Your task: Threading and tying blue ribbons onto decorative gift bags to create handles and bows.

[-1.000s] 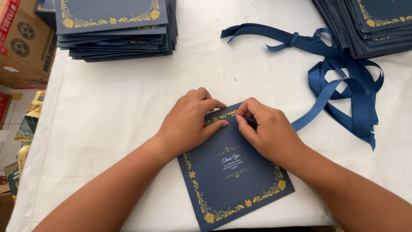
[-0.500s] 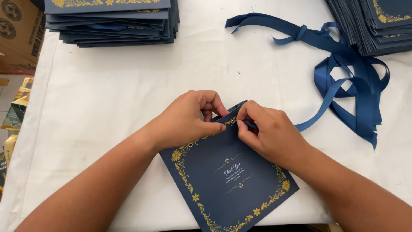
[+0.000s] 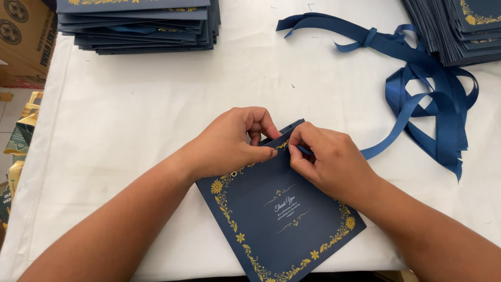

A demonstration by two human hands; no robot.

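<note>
Item in hand: one flat navy paper bag (image 3: 282, 219) with a gold floral border and a small gold inscription at its centre, lying face up and turned at an angle on the white tablecloth (image 3: 130, 125), near edge of the table, centre of the scene. A small eyelet shows near its upper left corner. Left hand (image 3: 235, 141): fingers curled, thumb and forefinger pinched on the bag's far edge, palm resting over the upper left part of the bag. Right hand (image 3: 326, 159): fingers curled, thumb and forefinger pinched on the end of a navy satin ribbon (image 3: 386, 143) just at the bag's far edge, touching the left hand's fingertips. That ribbon runs out from under the right hand toward the right and joins a loose pile of ribbons (image 3: 433, 99) of the same colour, lying right of centre and reaching toward the far right. Far left: a stack of flat navy bags (image 3: 135, 23), same gold pattern on top. Far right corner: a second stack of bags (image 3: 459, 26), fanned slightly, with the ribbon pile touching its near side. Left of the table, off the cloth: a brown cardboard carton (image 3: 23, 39) and some packets below it, partly cut off by the picture's edge.
</note>
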